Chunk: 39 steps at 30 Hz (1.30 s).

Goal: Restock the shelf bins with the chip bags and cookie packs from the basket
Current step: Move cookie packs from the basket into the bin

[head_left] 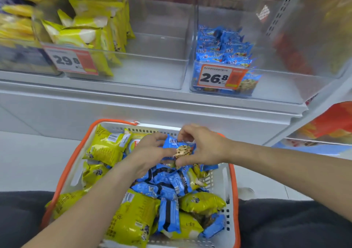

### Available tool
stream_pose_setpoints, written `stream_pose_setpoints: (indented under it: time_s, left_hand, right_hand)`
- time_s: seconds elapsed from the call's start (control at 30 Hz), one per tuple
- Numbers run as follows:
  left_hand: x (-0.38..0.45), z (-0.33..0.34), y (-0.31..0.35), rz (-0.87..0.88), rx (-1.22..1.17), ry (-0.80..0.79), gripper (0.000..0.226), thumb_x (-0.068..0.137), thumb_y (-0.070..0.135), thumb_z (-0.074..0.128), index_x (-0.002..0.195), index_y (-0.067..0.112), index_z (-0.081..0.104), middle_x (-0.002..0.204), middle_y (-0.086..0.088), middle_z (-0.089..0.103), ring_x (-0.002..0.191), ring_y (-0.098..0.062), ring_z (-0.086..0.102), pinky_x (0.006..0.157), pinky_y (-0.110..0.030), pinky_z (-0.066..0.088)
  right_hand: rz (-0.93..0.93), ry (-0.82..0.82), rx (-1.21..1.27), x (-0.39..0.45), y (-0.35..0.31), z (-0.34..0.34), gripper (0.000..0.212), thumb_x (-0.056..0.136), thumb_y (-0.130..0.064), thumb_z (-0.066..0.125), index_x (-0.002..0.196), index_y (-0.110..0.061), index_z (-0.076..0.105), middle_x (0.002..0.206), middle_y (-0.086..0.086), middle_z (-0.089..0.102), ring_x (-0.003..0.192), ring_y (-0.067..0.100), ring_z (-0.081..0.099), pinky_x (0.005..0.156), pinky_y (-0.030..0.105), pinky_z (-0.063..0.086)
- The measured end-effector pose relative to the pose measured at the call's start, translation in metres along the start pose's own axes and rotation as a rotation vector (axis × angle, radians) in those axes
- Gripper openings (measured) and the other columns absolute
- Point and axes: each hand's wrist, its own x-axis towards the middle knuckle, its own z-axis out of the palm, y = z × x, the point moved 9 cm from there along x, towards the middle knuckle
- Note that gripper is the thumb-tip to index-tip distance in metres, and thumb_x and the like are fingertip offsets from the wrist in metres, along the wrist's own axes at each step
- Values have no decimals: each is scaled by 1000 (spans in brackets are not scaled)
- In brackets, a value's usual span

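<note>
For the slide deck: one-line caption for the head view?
Both hands hold a blue cookie pack above the basket, below the clear shelf bins.

You see 1 basket (pixel 231 186) | 2 hands: left hand (pixel 150 152), right hand (pixel 202 146) | 2 price tags: left tag (pixel 70 60), right tag (pixel 219 77) | yellow chip bags (pixel 133 219) in basket: perhaps 7, pile overlaps | 2 clear bins: left bin (pixel 152 72), right bin (pixel 276 87)

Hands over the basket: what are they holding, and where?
Both hands, left and right, hold one blue cookie pack by its opposite side edges.
</note>
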Motion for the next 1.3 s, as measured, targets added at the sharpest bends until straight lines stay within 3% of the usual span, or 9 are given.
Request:
stream_pose_setpoints:
  time_s: [0.1, 0.37, 0.5, 0.6, 0.67, 0.8, 0.93, 1.13, 1.3]
  left_hand:
    - [-5, 5, 32, 174, 69, 23, 46, 84, 2, 75, 127, 10, 59, 118, -10, 69, 92, -23, 73, 84, -41, 59]
    - [-31, 42, 129, 502, 45, -71, 42, 85, 2, 74, 122, 17, 61, 113, -4, 72, 106, -19, 68, 90, -26, 53]
    - [-48, 36, 194, 813, 282, 250, 51, 80, 16, 76, 124, 25, 54, 116, 9, 61, 109, -4, 57, 94, -19, 45]
    - [-56, 37, 229, 986, 515, 423, 59, 81, 19, 71, 135, 13, 47, 130, -4, 48, 124, -14, 45, 107, -22, 33]
    - [-44, 36, 241, 979, 642, 486, 72, 78, 29, 67, 141, 6, 40, 136, -11, 42, 132, -23, 36, 110, -22, 24]
    - [-19, 39, 244, 928, 723, 484, 86, 81, 26, 76, 149, 11, 27, 146, -4, 41, 134, -24, 38, 107, -34, 27]
    - [-19, 38, 241, 1006, 712, 596, 83, 83, 26, 75, 150, 13, 28, 142, 2, 50, 126, -22, 48, 94, -30, 27]
    - [-24, 35, 238, 1053, 739, 659, 84, 84, 32, 77, 151, 11, 30, 138, -1, 56, 116, -23, 51, 95, -32, 32]
    - [-21, 35, 235, 1056, 777, 677, 85, 84, 33, 76, 151, 9, 30, 138, -5, 56, 114, -28, 55, 97, -36, 34]
  right_hand:
    - [-59, 109, -23, -13, -3, -34, 33, 87, -39, 72, 115, -31, 57, 114, -6, 56, 109, 9, 49, 96, 25, 41]
    - [-246, 460, -35, -55, -19, -134, 27, 82, 0, 74, 102, -17, 75, 98, -4, 68, 91, 3, 60, 82, 12, 44]
    - [-348, 860, -129, -83, -27, -195, 25, 81, 10, 69, 96, -9, 75, 100, 6, 67, 96, 14, 63, 89, 22, 47]
    - [-351, 1182, -217, -110, -24, -233, 24, 82, 13, 64, 98, -3, 72, 102, 12, 64, 100, 22, 61, 92, 25, 46]
    - [-313, 1248, -224, -115, -13, -249, 25, 81, 12, 62, 99, -4, 71, 103, 11, 64, 100, 20, 61, 93, 26, 46]
    - [-100, 1079, -132, -98, 24, -268, 28, 81, 3, 67, 97, -19, 72, 99, -3, 67, 93, 9, 63, 89, 26, 49]
    - [92, 755, 13, -73, 55, -265, 26, 82, -1, 75, 92, -25, 73, 93, -13, 71, 89, -6, 65, 89, 20, 52]
    - [165, 568, 217, -56, 69, -258, 25, 83, 3, 73, 90, -20, 78, 96, 6, 77, 92, 26, 71, 89, 43, 55]
    - [158, 501, 219, -62, 71, -266, 26, 87, 6, 68, 93, -18, 77, 95, 10, 76, 80, 10, 66, 78, 22, 55]
